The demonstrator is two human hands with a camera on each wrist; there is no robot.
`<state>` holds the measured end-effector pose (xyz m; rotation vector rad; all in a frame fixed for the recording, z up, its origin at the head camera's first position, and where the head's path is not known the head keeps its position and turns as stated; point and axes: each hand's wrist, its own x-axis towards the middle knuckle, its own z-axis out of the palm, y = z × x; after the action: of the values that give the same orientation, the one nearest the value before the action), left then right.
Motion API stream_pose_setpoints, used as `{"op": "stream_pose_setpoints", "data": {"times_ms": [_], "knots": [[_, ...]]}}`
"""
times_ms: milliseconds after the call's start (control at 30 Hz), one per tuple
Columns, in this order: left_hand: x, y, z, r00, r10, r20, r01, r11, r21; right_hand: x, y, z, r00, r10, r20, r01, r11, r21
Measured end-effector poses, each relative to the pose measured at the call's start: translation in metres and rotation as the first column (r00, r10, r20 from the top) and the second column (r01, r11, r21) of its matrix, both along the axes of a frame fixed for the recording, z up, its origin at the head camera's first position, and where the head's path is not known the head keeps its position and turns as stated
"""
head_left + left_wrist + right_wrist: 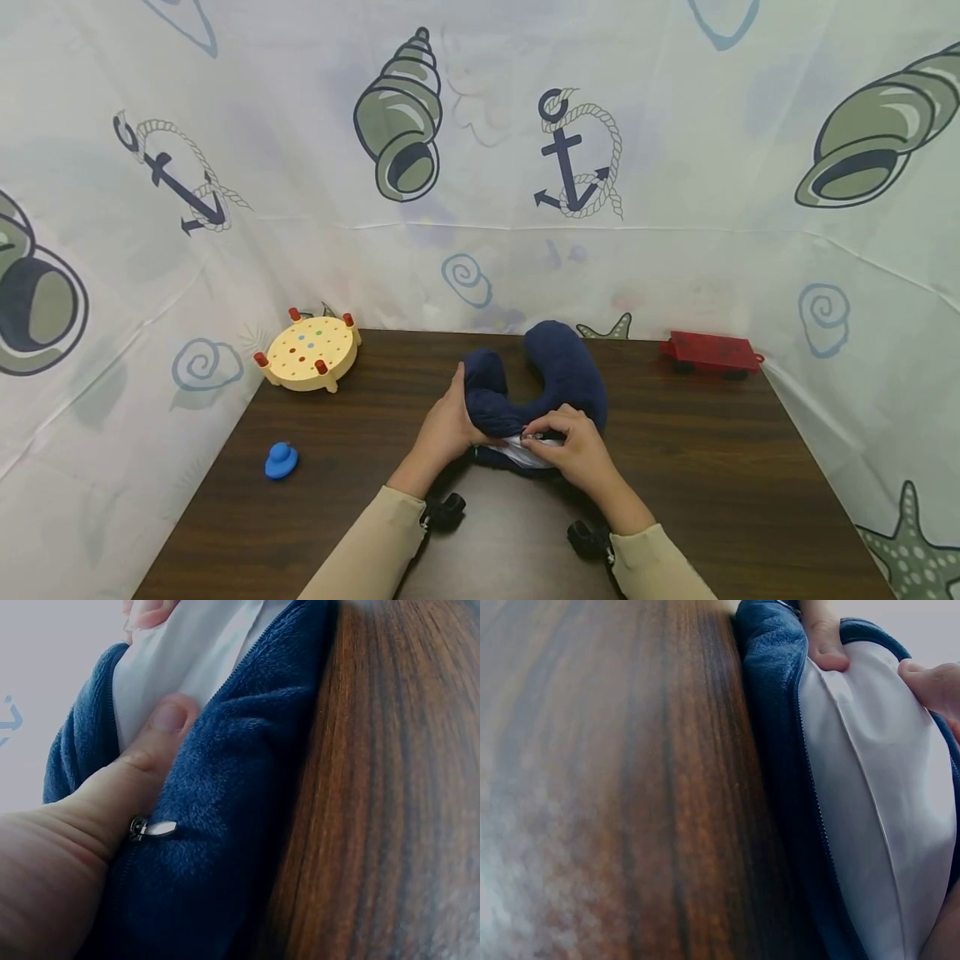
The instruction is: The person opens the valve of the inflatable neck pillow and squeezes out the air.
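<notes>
Navy plush neck pillow (573, 375) lies on the dark wood-grain table (697, 483), toward its back edge, its U-shaped gap facing the printed backdrop (495, 192) and its unzipped side facing the person. That placement seems to put the opening within easy reach of both hands. The left hand (448, 423) grips the pillow's left side, thumb at the opening, probably to steady the cover and keep its mouth spread. The right hand (576, 443) has thumb and index finger brought together at the opening, seemingly pinching its upper edge; whether they take fabric, lining or both cannot be told.

Only the left wrist view makes the metal zipper pull (157, 829) plain, just beside the base of the left thumb. The right wrist view best shows the white inner lining (877, 795), with a seam along it and zipper teeth (815, 787) bordering it. Only the head view takes in the yellow round toy stand (311, 354), blue toy (281, 461) and red toy wagon (712, 352).
</notes>
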<state>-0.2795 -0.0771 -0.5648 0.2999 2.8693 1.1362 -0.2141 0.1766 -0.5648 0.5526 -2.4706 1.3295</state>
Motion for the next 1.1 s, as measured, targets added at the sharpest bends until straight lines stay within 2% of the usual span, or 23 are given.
{"op": "stream_pose_setpoints", "data": {"times_ms": [200,467,700,933,1100], "knots": [[-0.0005,0.0017,-0.0006,1.000,0.013,0.017,-0.013,1.000,-0.024,-0.0003,0.0001,-0.0002,1.000,-0.003,0.001,0.003,1.000,-0.007],[-0.0005,0.0001,-0.0022,1.000,-0.009,0.008,0.009,1.000,-0.010,0.0005,-0.0006,0.0009,1.000,-0.003,-0.017,0.003,1.000,-0.002],[0.0003,0.0011,0.0007,0.999,0.008,0.046,-0.008,1.000,-0.006,-0.0001,-0.0006,0.0019,1.000,-0.006,-0.009,0.006,1.000,-0.003],[-0.0011,0.0011,-0.0012,1.000,-0.022,0.011,0.022,1.000,-0.005,-0.0010,-0.0007,-0.0002,1.000,0.000,-0.016,0.000,1.000,-0.017],[-0.0019,0.0005,-0.0043,0.999,-0.022,0.030,0.022,1.000,-0.022,0.0006,-0.0008,-0.0013,1.000,0.003,-0.028,-0.003,1.000,-0.019]]}}
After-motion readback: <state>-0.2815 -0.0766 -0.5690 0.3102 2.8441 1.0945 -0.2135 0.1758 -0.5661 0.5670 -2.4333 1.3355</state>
